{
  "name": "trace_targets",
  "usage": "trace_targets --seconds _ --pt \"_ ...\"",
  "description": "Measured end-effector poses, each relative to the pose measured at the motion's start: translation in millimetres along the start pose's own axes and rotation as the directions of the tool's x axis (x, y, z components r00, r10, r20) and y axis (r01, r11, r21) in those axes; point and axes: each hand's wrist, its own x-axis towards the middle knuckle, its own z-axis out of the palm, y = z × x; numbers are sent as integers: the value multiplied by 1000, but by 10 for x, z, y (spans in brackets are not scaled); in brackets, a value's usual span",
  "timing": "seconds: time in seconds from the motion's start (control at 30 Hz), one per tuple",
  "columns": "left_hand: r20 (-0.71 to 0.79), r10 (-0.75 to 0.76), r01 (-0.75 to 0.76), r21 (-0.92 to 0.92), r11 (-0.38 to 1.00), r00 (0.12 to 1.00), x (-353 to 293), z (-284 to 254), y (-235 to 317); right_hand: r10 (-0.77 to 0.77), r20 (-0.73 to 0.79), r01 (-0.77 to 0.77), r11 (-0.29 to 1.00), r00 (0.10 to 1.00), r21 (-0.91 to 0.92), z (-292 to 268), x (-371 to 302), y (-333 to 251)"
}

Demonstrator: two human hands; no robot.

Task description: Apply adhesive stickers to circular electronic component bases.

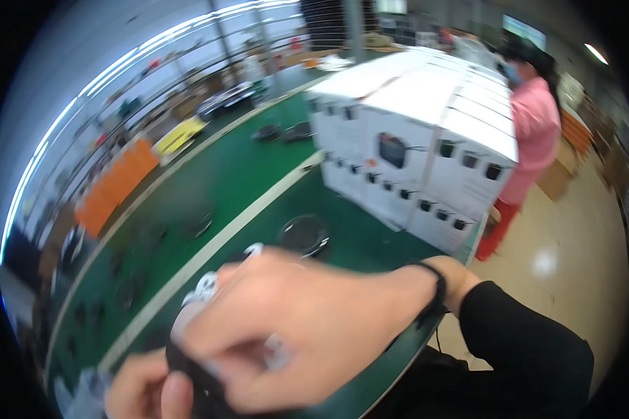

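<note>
Close to the lower edge, my right hand (286, 314) is closed, its fingers curled over a black object (197, 380) that is blurred and mostly covered. My left hand (143, 387) grips the same object from the left, the thumb bent against it. A white piece with black marks (206, 286) shows beyond my right knuckles; I cannot tell what it is. A scrap of white also peeks through between the thumb and fingers of my right hand. Just beyond that hand lies a shiny black disc (305, 235) on the green work surface (258, 223).
Strapped white printed cartons (412, 133) stand on the far right of the bench. A pale strip (223, 237) divides the green surface; past it are several black round parts (198, 223). Orange bins (115, 185) line the left. A person in pink (536, 129) stands behind the cartons.
</note>
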Motion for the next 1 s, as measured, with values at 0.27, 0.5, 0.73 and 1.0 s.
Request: trace_targets --seconds 0.27,0.5,0.73,1.0 --pt "-10 -36 29 -417 908 999 -90 -128 -74 -13 45 29 927 999 -373 -395 -276 -225" --pt "-140 8 -56 -343 938 990 -54 -215 -194 96 672 475 635 734 -609 295 -625 -39" --pt "88 -41 81 -526 847 995 -42 -100 -196 201 740 272 843 642 -465 303 -869 319" --pt "727 -116 604 -458 652 677 -7 589 -364 -98 -88 27 804 991 -594 -447 -1209 -90"
